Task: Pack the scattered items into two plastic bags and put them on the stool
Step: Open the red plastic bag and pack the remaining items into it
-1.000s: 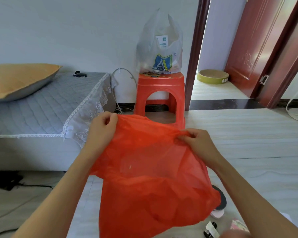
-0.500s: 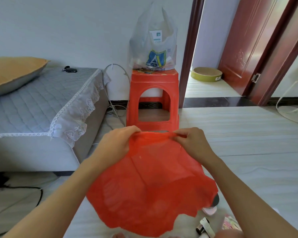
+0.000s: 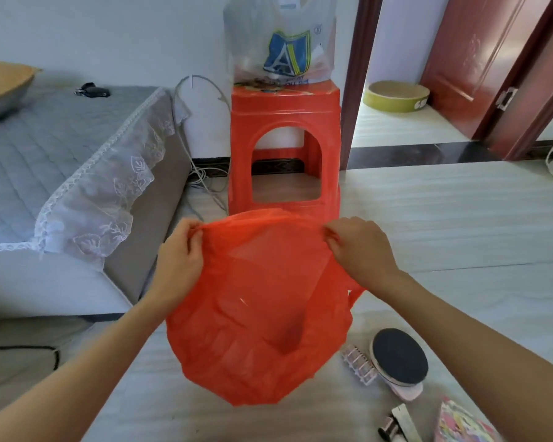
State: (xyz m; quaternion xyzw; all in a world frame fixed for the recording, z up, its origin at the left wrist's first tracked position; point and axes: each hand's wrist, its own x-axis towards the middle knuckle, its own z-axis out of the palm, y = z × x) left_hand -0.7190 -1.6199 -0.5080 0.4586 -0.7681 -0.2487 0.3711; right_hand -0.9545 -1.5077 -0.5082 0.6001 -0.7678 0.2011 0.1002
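I hold a red plastic bag (image 3: 259, 317) by its top rim, hanging in front of me above the floor. My left hand (image 3: 181, 250) pinches the rim's left side, my right hand (image 3: 358, 247) pinches the right side, and the mouth gapes a little between them. Straight ahead stands the red plastic stool (image 3: 284, 148) with a clear printed plastic bag (image 3: 281, 46) holding items on its seat. On the floor at lower right lie a round dark-topped brush (image 3: 399, 358), a clear hair claw clip (image 3: 358, 365), a small metal clip (image 3: 396, 425) and a colourful pouch (image 3: 460, 425).
A low bed (image 3: 45, 173) with a grey quilted cover and lace edging fills the left, with a cushion (image 3: 4, 81) and black keys (image 3: 91, 90) on it. White cables (image 3: 201, 180) trail beside the stool. An open doorway with a yellow round tray (image 3: 396, 95) lies at right.
The bag has dropped lower and its mouth has been pulled apart. My view has tilted down, so the floor items at lower right show more fully.
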